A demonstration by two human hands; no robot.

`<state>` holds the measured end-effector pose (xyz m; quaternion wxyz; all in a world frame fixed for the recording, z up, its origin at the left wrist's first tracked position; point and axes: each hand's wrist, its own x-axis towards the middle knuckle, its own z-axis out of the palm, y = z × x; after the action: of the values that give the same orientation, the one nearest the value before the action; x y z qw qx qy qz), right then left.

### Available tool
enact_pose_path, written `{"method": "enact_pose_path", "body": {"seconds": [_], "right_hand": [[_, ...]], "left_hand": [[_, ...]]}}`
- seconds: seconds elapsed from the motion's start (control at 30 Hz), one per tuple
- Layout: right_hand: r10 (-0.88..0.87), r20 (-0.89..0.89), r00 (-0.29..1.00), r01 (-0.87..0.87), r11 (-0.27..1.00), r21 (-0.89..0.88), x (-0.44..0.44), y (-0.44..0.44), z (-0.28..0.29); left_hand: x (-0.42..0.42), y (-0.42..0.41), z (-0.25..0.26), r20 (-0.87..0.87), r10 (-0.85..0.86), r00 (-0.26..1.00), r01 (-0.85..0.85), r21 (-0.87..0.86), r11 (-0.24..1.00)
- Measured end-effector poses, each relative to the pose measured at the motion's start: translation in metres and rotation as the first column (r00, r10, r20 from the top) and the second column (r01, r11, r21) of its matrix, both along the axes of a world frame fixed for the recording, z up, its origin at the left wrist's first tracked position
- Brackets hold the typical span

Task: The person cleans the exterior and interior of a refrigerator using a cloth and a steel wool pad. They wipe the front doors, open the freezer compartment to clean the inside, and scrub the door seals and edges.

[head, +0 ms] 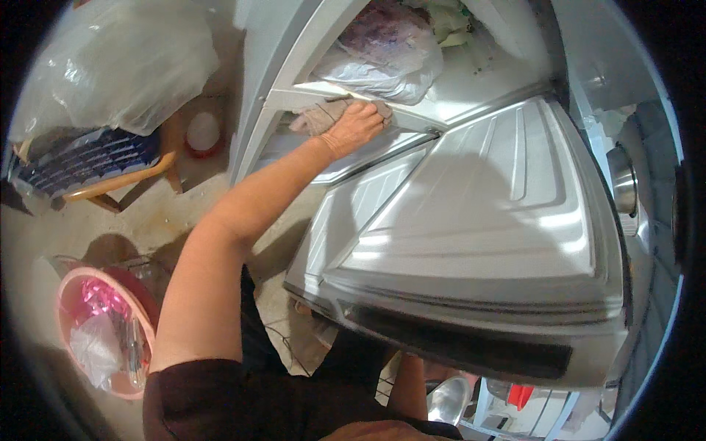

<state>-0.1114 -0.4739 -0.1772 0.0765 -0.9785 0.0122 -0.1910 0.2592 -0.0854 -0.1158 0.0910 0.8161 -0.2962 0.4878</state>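
Note:
My left hand (358, 125) grips a crumpled beige-brown cloth (317, 118) against the white horizontal divider (411, 117) between two compartments of an opened refrigerator. Bulging plastic bags (386, 60) with purplish and green contents lie in the compartment beyond the divider. In front of me stands the open refrigerator door (452, 204), its ribbed inner panel facing up in the view. A smaller door (353, 204) adjoins it at the left. My right forearm shows below the big door's edge, while my right hand is out of view.
A pink plastic basin (63, 331) holding plastic bags and pink wrapping stands on the floor at lower left. At upper left, a large plastic bag (127, 60) rests above a wooden-framed seat (132, 179). Metal bowls (449, 399) and a blue-framed rack (482, 405) are at lower right.

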Motion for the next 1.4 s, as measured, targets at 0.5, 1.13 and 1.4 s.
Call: {"method": "enact_pose_path", "body": {"seconds": [0.5, 1.13, 1.4], "right_hand": [[-0.019, -0.051, 0.999, 0.021, 0.999, 0.033, -0.007, 0.009, 0.005], [0.047, 0.069, 0.996, -0.054, 0.994, 0.098, 0.008, 0.026, 0.008], [0.169, 0.249, 0.954, -0.257, 0.889, 0.380, 0.024, 0.088, 0.048]], "left_hand": [[0.041, -0.076, 0.043, 0.012, 0.158, 0.987, -0.158, -0.020, 0.987], [-0.073, 0.101, 0.041, -0.031, 0.257, 0.966, -0.257, 0.029, 0.966], [-0.164, 0.121, 0.103, -0.664, 0.138, 0.735, -0.355, -0.204, 0.912]]}}
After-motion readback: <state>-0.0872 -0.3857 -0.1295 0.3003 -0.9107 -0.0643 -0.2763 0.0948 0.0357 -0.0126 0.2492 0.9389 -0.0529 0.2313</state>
